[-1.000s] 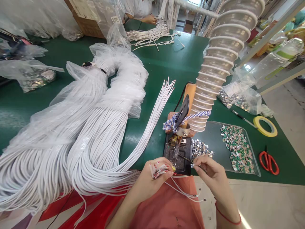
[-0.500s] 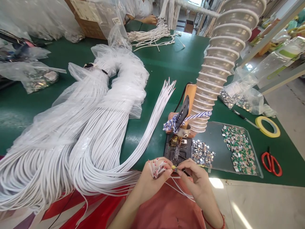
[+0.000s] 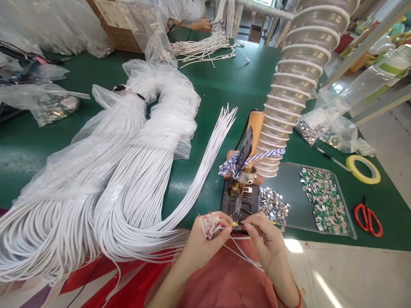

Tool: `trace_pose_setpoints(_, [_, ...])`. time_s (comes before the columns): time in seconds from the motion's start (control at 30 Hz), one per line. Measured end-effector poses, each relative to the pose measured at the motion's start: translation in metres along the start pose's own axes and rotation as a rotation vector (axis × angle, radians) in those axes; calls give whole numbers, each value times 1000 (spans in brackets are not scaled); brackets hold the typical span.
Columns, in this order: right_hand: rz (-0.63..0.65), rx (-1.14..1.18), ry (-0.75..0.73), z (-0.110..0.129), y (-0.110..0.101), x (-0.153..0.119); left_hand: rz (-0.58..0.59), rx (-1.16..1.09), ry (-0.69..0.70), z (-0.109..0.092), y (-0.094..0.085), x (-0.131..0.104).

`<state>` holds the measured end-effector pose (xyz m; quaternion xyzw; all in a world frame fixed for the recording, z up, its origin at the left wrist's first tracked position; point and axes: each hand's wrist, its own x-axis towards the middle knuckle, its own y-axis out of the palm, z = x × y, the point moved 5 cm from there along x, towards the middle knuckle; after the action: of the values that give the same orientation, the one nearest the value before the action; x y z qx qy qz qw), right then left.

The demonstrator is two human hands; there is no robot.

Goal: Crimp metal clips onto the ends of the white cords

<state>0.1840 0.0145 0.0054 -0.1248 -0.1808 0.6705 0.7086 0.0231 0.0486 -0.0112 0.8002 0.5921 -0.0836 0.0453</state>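
Observation:
My left hand (image 3: 208, 239) is closed around a bunch of white cables (image 3: 210, 226) whose red-tipped ends stick up from the fist. Between its thumb and forefinger sits a small yellow piece (image 3: 234, 224). My right hand (image 3: 268, 239) is just right of that piece, thumb and forefinger drawn together; what lies between them is too small to make out. Loose white cables hang below both hands. Just beyond the fingertips is a dark soldering stand (image 3: 239, 205) with an orange-brown upright (image 3: 255, 128), tied with blue-and-white cord (image 3: 231, 164).
A ribbed clear hose (image 3: 289, 85) rises behind the stand. To the right are metal connector shells (image 3: 274, 203), a tray (image 3: 295, 177) with small green boards (image 3: 324, 201), red scissors (image 3: 368, 220), yellow tape (image 3: 363, 169). Bundled white cables (image 3: 138, 184) cover the left. Across the table, a person's hand (image 3: 203, 25) works.
My right hand has shifted slightly right, leaving a small gap from the yellow piece. My left hand keeps its hold on the cables, almost unmoved.

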Motion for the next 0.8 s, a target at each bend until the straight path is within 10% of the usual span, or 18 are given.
trace_pose_setpoints(0.8, [-37, 224, 57, -11, -7, -18, -7, 16, -28, 4, 1, 0])
